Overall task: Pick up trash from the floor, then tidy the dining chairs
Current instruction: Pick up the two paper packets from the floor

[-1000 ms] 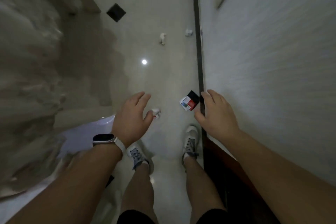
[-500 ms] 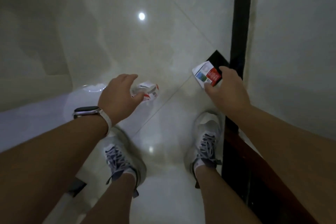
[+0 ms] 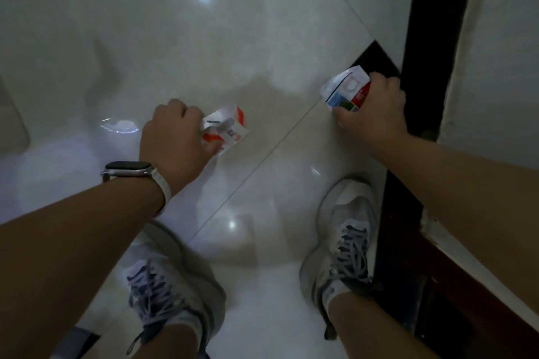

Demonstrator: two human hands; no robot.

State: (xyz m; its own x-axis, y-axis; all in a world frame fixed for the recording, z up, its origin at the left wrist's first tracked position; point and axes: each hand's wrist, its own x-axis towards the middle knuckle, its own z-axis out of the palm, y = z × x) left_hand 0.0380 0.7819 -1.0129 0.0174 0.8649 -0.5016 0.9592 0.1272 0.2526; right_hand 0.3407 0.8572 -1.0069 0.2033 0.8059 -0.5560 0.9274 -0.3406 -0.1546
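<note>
My left hand, with a watch on the wrist, grips a crumpled white and red wrapper low over the glossy floor tiles. My right hand grips a small flattened carton, white with blue, green and red panels, close to the dark strip along the wall. Fingers of both hands curl round their pieces of trash. No dining chairs are in view.
My two feet in white sneakers stand on the tiles just below the hands. A black floor strip and a pale wall run along the right side. A dark wooden edge lies at lower right.
I have bent lower toward the floor. Both hands went from open and reaching to closed on the trash: left on the wrapper, right on the carton.
</note>
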